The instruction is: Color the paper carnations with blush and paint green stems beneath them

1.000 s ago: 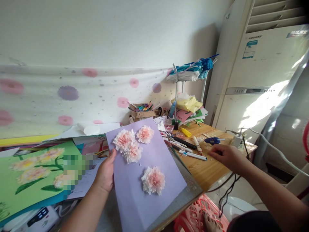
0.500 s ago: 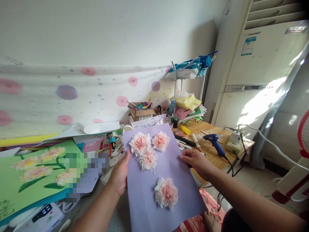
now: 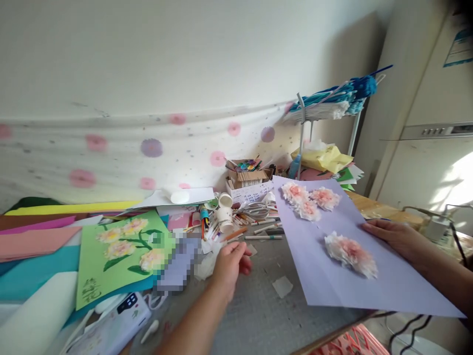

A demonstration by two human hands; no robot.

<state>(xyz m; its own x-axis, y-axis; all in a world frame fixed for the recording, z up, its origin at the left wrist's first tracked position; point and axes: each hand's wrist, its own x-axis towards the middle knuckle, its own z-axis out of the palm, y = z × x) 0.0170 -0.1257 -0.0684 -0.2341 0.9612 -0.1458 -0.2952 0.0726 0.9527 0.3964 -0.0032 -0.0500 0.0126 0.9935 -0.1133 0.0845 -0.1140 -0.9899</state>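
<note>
My right hand (image 3: pixel 393 237) grips the right edge of a lilac paper sheet (image 3: pixel 369 286) and holds it off the table at the right. Several pink tissue flowers are stuck on the sheet: a cluster (image 3: pixel 308 199) near its far end and a single one (image 3: pixel 350 254) in the middle. My left hand (image 3: pixel 231 264) hovers over the grey cutting mat (image 3: pixel 254 305), fingers loosely curled, holding nothing that I can see, close to crumpled white tissue (image 3: pixel 207 261) and pens (image 3: pixel 236 231).
A green card with paper flowers (image 3: pixel 121 251) lies at the left on stacked coloured sheets (image 3: pixel 37 236). Paper cups (image 3: pixel 224 212), scissors (image 3: pixel 254 212), a cardboard box (image 3: pixel 246 175), a wire rack (image 3: pixel 332 101) stand at the back. A white device (image 3: pixel 111 330) is near the front edge.
My left hand has let go of the lilac sheet and moved over the mat. My right hand has carried the sheet to the right. The view has swung left.
</note>
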